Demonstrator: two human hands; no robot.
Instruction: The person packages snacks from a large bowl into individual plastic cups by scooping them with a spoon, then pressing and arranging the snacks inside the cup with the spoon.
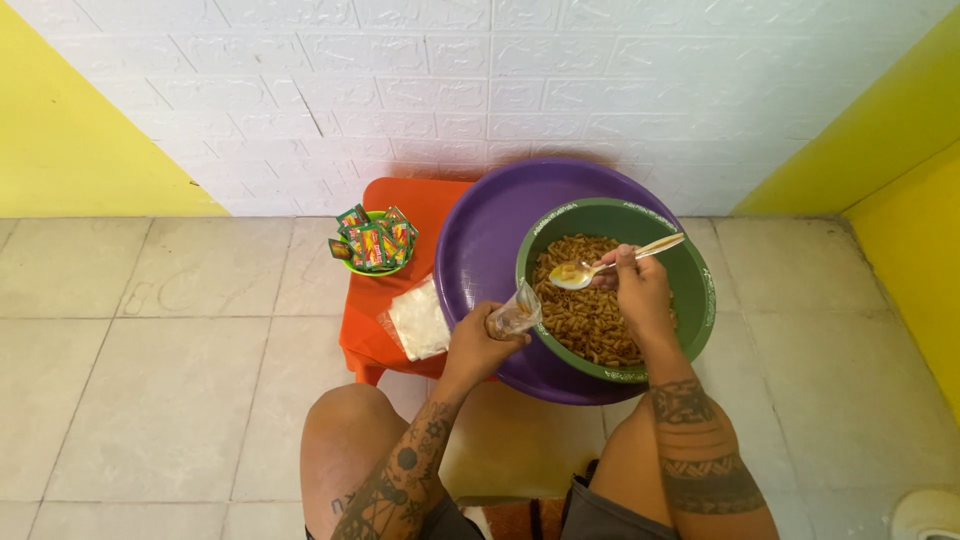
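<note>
Spoon (600, 268) handle toward upper right

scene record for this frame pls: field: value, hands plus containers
left hand: grips a small clear plastic bag at the green bowl's near rim
right hand: holds a spoon loaded with food above the bowl
green bowl: full of brown snack pieces, sits inside purple basin
orange stool: carries a small green bowl of sachets and a stack of clear bags
floor: pale tiles
</note>
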